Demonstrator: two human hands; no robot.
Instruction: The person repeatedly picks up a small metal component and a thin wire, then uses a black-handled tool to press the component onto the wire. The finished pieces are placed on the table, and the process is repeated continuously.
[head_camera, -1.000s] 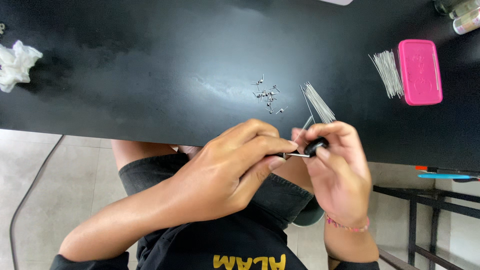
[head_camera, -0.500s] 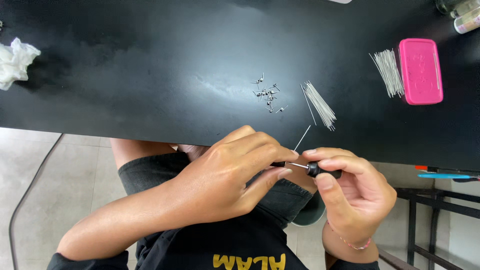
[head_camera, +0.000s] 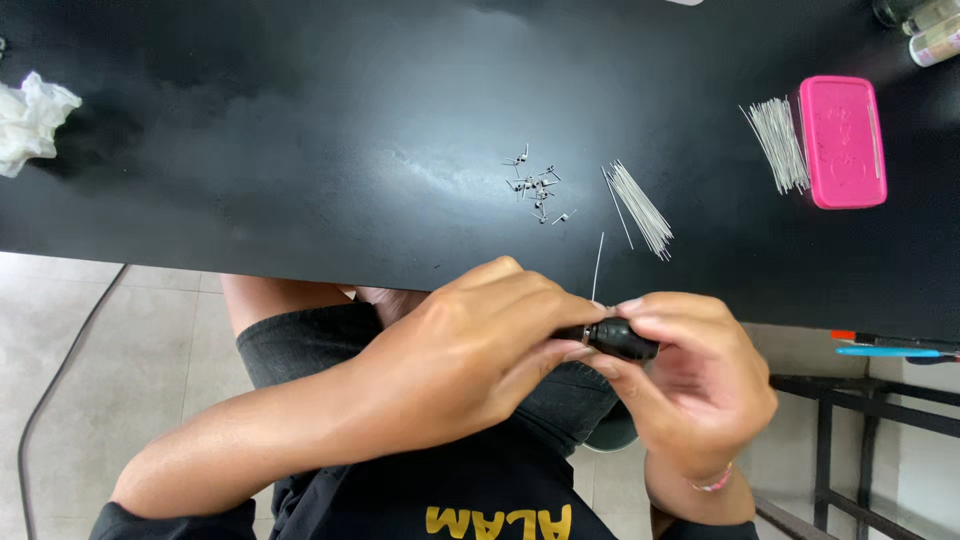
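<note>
Small black cylindrical tool (head_camera: 620, 338), held at the near edge of the black surface (head_camera: 300, 130), gripped by left hand (head_camera: 470, 350) and right hand (head_camera: 690, 385) with 1 thin wire (head_camera: 598, 262) rising toward 12 o'clock; wire bundle (head_camera: 640, 208) at 1 o'clock.

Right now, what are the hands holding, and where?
Both grip a small black tool: right hand on its body, left hand at its metal tip.
</note>
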